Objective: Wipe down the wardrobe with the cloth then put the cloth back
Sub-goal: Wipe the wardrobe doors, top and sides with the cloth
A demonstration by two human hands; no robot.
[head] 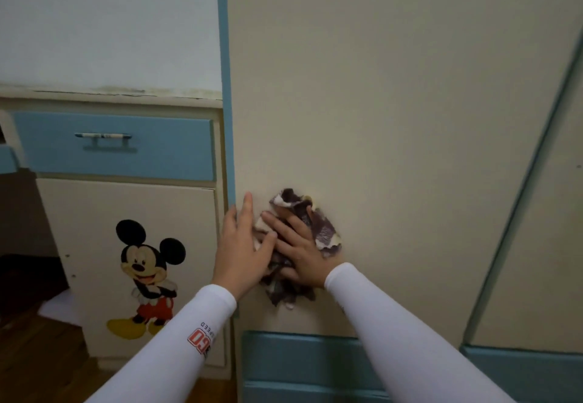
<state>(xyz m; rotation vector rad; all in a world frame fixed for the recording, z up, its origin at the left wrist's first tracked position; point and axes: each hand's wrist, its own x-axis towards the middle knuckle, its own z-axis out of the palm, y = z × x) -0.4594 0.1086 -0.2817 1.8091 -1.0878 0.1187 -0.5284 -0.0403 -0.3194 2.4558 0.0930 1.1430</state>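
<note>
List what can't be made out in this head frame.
- Cloth: middle hidden under right hand and left hand.
- Wardrobe door: top cut off by the frame edge.
- Left sleeve logo: upside down, partly unreadable.
- Drawer handle print: too small.

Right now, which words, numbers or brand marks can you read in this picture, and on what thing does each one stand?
"60": large red and white digits, seen upside down, on the white left sleeve.
"SPEED": small dark letters beside the digits on that sleeve, also upside down; the first letters are blurred, so this reading is uncertain.
Marks on the pen-shaped drawer handle: too small to read.
The cartoon mouse sticker on the cabinet door bears no text.
</note>
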